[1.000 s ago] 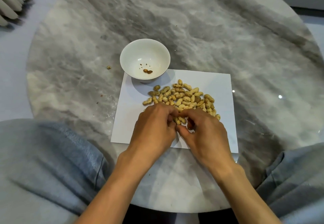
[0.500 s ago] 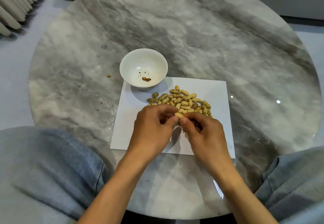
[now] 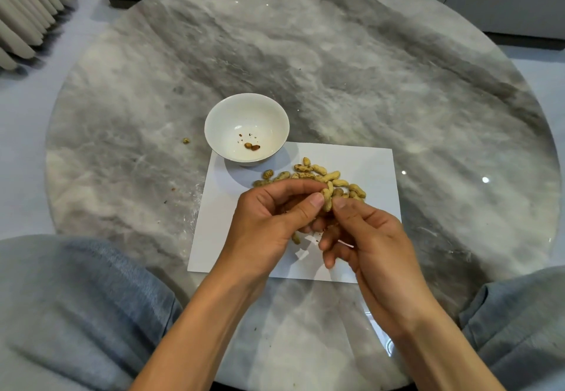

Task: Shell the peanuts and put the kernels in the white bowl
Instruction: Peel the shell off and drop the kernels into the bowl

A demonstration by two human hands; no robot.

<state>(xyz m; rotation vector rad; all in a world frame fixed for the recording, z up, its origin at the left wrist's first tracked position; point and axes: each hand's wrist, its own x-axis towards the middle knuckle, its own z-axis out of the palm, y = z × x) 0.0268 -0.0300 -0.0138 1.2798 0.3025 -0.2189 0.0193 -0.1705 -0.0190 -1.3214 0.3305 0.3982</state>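
Both hands are up over the near edge of the pile, working one peanut between them. The left hand pinches it from the left with thumb and forefinger, the other fingers curled under. The right hand has its thumb tip on the right side of the same peanut, fingers curled in below; whether they hold anything else I can't tell. The peanut stands roughly upright, shell looks whole from here.

The pile of unshelled peanuts lies on a white paper sheet, just far of the hands and partly hidden by them. One stray peanut lies on the sheet under the left hand.

The white bowl sits at the sheet's far-left corner, its base overlapping the paper. Two kernels lie on its bottom, with a few small brown flecks near them.

All of it is on a round grey marble table. A small shell crumb lies on the table left of the bowl. Grey-trousered knees show at the near left and right.
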